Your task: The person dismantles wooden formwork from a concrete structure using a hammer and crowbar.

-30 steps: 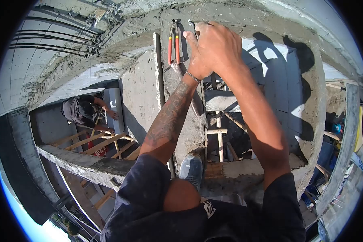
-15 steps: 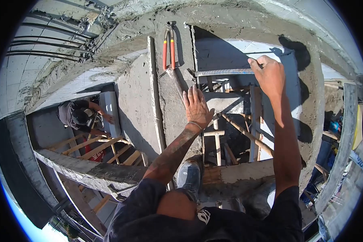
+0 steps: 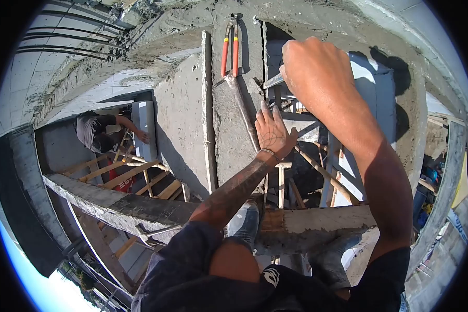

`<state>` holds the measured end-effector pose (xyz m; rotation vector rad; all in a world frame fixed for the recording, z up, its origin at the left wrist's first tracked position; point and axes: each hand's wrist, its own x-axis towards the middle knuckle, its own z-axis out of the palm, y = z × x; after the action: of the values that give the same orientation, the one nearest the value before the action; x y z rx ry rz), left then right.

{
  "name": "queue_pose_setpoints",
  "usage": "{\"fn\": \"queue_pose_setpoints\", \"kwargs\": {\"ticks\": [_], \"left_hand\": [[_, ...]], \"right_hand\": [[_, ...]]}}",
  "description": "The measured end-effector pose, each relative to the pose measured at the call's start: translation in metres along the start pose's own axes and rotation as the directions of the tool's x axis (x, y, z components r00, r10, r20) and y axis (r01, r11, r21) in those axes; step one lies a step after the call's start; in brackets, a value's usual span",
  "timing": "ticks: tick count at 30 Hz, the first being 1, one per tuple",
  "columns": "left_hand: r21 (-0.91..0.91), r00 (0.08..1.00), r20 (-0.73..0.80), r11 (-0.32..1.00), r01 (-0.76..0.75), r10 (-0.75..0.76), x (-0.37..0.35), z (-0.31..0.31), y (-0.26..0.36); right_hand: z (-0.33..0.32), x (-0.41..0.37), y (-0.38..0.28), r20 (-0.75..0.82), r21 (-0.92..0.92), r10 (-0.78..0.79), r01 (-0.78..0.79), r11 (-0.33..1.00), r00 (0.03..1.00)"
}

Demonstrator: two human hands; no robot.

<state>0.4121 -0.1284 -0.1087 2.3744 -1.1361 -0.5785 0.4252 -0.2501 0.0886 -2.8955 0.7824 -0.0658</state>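
Note:
My right hand (image 3: pixel 320 73) is closed in a fist over the opening, wrapped round the handle of a hammer (image 3: pixel 273 81). Most of the handle is hidden behind the fist, and its dark head (image 3: pixel 255 86) points left at the board's edge. My left hand (image 3: pixel 273 127) lies flat with fingers stretched out, at the right edge of the concrete strip (image 3: pixel 226 125). Beside it a long, mortar-smeared bar (image 3: pixel 243 110) lies on the strip, passing by the wrist. Farther up rest pincers (image 3: pixel 230 52) with red handles and yellow bands.
Openings on both sides show wooden props (image 3: pixel 327 174) below. A co-worker (image 3: pixel 94 132) bends in the left opening, one hand on a pale block (image 3: pixel 143 127). Another hammer (image 3: pixel 153 234) lies on the near beam (image 3: pixel 114 210). Steel bars (image 3: pixel 67 39) project at upper left.
My right hand has come left and nearer the camera, now covering most of the hammer handle. The view has shifted slightly; my left hand stays near the strip's edge.

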Motion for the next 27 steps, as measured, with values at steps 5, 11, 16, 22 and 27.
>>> {"fn": "queue_pose_setpoints", "kwargs": {"ticks": [5,11,16,22,27], "left_hand": [[0.067,0.998,0.051,0.997,0.029,-0.033,0.001,0.015,0.006],[-0.268,0.983,-0.117,0.957,0.108,-0.143,0.007,0.019,0.016],[-0.402,0.965,-0.191,0.911,0.090,-0.179,0.010,0.015,0.003],[-0.459,0.971,-0.096,0.875,0.151,-0.218,0.017,0.000,-0.011],[-0.484,0.976,0.037,0.851,0.205,-0.215,0.017,-0.016,-0.011]], "right_hand": [[-0.011,0.008,-0.016,0.124,-0.134,0.063,-0.046,0.990,0.990],[-0.005,0.023,-0.014,-0.029,-0.171,-0.140,0.134,0.976,0.990],[-0.016,0.012,0.025,-0.036,-0.191,0.007,-0.014,0.982,0.999],[-0.023,-0.005,0.032,-0.058,-0.016,0.046,-0.047,0.999,0.997],[-0.013,-0.005,0.025,-0.023,0.043,0.042,-0.041,0.998,0.999]]}}
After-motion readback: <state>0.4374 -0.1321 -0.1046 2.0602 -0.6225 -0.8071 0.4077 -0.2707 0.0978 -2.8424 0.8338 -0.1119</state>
